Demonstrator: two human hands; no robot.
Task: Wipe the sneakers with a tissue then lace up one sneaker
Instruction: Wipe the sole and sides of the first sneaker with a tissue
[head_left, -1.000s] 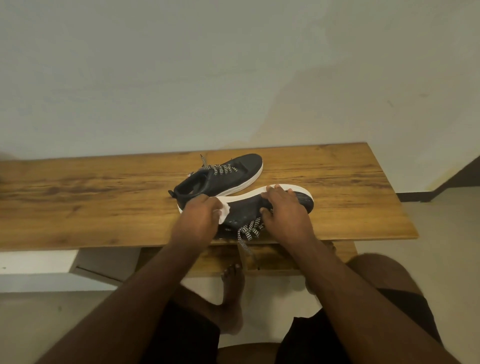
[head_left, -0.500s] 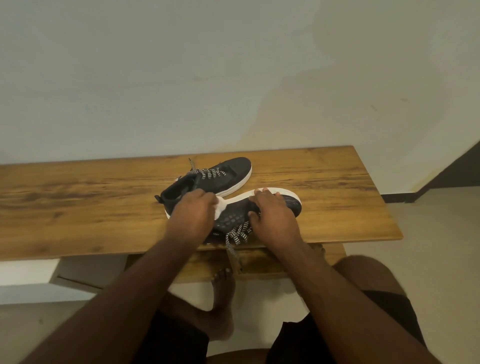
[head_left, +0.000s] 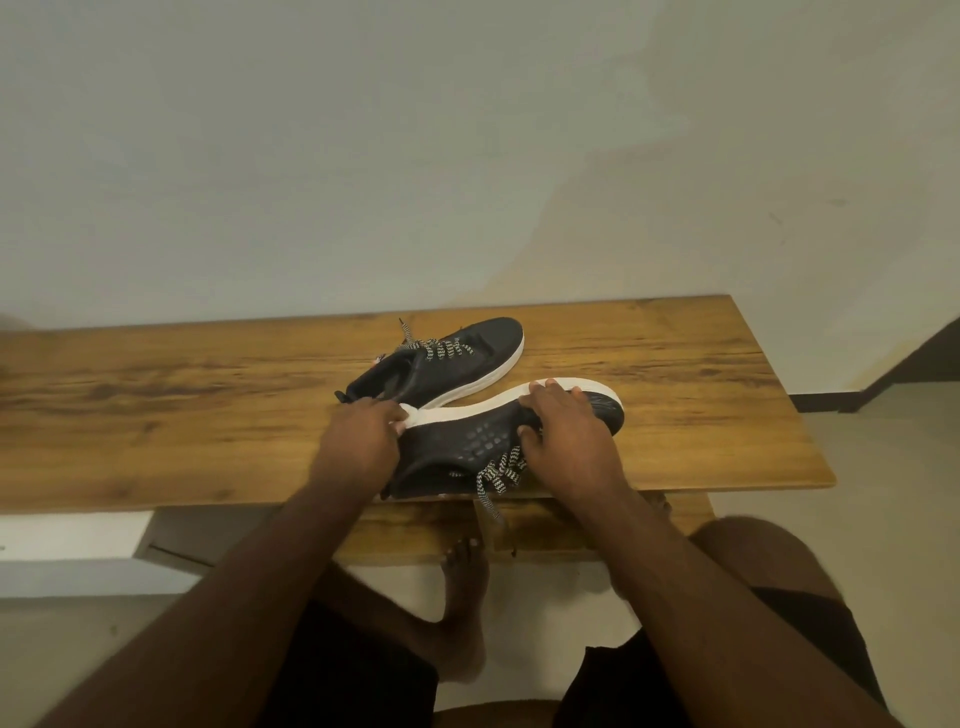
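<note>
Two black sneakers with white soles lie on the wooden table (head_left: 156, 415). The near sneaker (head_left: 467, 441) lies on its side at the table's front edge, sole facing away, its black-and-white lace (head_left: 493, 480) hanging over the edge. My right hand (head_left: 566, 436) grips its toe end, fingers over the sole and thumb on the upper. My left hand (head_left: 358, 441) holds a white tissue (head_left: 410, 415) against the heel end of the sole; only a small bit of tissue shows. The far sneaker (head_left: 452, 364) sits upright behind, laced.
The table stands against a pale wall (head_left: 467, 156). A lower wooden shelf (head_left: 545, 530) sits under the table front. My bare foot (head_left: 465, 571) and knees are below the edge. Bare wood stretches left and right of the shoes.
My left hand has slid the tissue to the heel end of the sole, and less tissue shows. My right hand keeps its hold on the toe end.
</note>
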